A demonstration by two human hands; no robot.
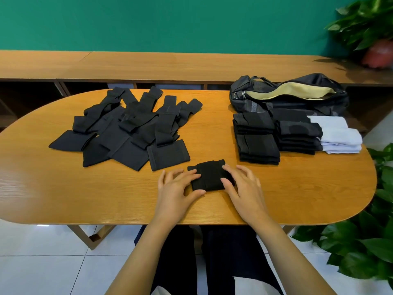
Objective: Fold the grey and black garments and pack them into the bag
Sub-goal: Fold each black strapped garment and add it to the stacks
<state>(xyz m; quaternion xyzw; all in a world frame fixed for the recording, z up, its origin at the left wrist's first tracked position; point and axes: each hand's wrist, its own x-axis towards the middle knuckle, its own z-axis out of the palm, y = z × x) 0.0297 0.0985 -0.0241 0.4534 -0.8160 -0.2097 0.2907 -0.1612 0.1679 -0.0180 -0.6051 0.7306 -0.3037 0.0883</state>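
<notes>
A small folded black garment (210, 175) lies near the front edge of the oval wooden table (297, 188). My left hand (176, 188) rests at its left side with fingertips on the cloth and the thumb at its lower edge. My right hand (241, 186) touches its right side the same way. A loose heap of unfolded black garments (131, 128) covers the left half of the table. At the right stand two stacks of folded black garments (257, 139) (297, 135) and a stack of folded pale grey ones (340, 137). Behind them lies the open black bag (289, 94) with a tan lining.
A long wooden shelf unit (148, 64) runs behind the table below a green wall. Potted plants stand at the far right top (365, 24) and on the floor at the right (365, 241). My legs show under the table's front edge.
</notes>
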